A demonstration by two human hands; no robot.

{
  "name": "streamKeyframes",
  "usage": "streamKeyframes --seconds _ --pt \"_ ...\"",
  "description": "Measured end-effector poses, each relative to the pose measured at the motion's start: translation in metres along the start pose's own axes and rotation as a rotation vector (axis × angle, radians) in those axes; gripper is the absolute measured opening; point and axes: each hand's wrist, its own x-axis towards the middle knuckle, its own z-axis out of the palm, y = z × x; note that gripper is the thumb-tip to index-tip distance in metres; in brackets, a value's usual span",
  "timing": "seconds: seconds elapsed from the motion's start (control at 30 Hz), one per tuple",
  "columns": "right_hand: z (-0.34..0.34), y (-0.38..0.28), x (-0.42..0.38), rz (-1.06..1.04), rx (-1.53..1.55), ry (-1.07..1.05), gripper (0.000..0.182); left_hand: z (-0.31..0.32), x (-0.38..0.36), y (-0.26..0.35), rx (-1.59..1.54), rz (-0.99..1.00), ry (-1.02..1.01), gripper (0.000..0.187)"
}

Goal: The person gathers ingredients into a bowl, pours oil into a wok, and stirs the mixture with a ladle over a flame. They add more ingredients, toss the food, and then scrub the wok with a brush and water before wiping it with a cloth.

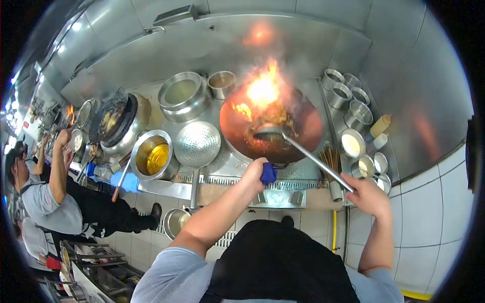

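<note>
My left hand (254,175) is closed around a folded blue cloth (269,174) at the near rim of a large wok (303,129); whether it also grips a wok handle under the cloth is hidden. In my right hand (369,194) is the long metal handle of a ladle (313,157). The ladle's bowl rests inside the wok, against a heap of brown food (275,118). Tall orange flames (263,91) rise from the far side of the wok and partly hide the food.
Left of the wok are a perforated strainer (198,144), a pot of yellow oil (151,155) and a lidded pot (185,96). Several seasoning tins (358,115) and a bamboo brush (331,159) stand right. A co-worker (53,202) works at another stove, far left.
</note>
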Motion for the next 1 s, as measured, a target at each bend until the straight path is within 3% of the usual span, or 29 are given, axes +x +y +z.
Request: streamKeyframes --seconds 0.1,0.17,0.23,0.37,0.43,0.47,0.53,0.57,0.63,0.67,0.7,0.8,0.9,0.97,1.0 --pt "0.016 0.017 0.012 -0.102 0.076 -0.053 0.051 0.015 -0.018 0.027 0.044 -0.084 -0.044 0.015" --pt "0.046 0.015 0.051 -0.093 -0.004 0.100 0.051 0.000 0.014 0.031 0.001 -0.108 -0.084 0.015" --pt "0.082 0.006 0.088 0.067 -0.091 0.179 0.051 -0.010 0.014 0.013 0.010 0.007 -0.030 0.013" --pt "0.111 -0.001 0.080 0.055 -0.242 0.346 0.055 -0.051 0.022 -0.038 0.160 -0.014 0.004 0.012" --pt "0.103 0.005 0.043 -0.088 0.078 0.384 0.055 -0.033 0.005 -0.033 0.051 0.058 -0.038 0.014" --pt "0.097 0.000 0.026 -0.089 0.081 0.375 0.055 -0.023 0.000 -0.022 0.032 0.072 -0.045 0.012" --pt "0.082 -0.010 -0.002 0.153 0.837 0.011 0.053 0.003 -0.001 0.011 -0.083 0.011 0.006 0.010" --pt "0.077 -0.011 -0.009 0.142 0.826 0.006 0.053 0.005 -0.001 0.020 -0.097 0.020 0.005 0.010" --pt "0.065 -0.010 -0.017 0.253 1.213 -0.044 0.048 0.008 -0.001 0.036 -0.029 -0.015 -0.075 0.011" --pt "0.052 -0.011 -0.018 0.273 1.271 -0.047 0.035 0.005 0.003 0.035 -0.032 0.029 -0.019 0.013" --pt "0.051 -0.009 -0.016 0.268 1.274 -0.032 0.035 0.004 -0.001 0.033 -0.022 0.033 -0.031 0.013" --pt "0.055 -0.002 -0.002 0.361 1.424 0.047 0.012 -0.012 -0.016 0.008 0.377 0.296 0.045 0.018" --pt "0.085 0.004 0.025 0.387 1.415 0.055 0.014 -0.040 -0.003 -0.054 0.523 0.713 0.088 0.041" --pt "0.065 -0.049 0.016 0.436 1.507 -0.010 0.008 -0.039 0.000 -0.071 0.560 0.786 0.080 0.049" --pt "0.068 -0.056 0.013 0.404 1.672 -0.061 0.011 -0.023 -0.015 -0.061 0.539 0.724 0.096 0.045"
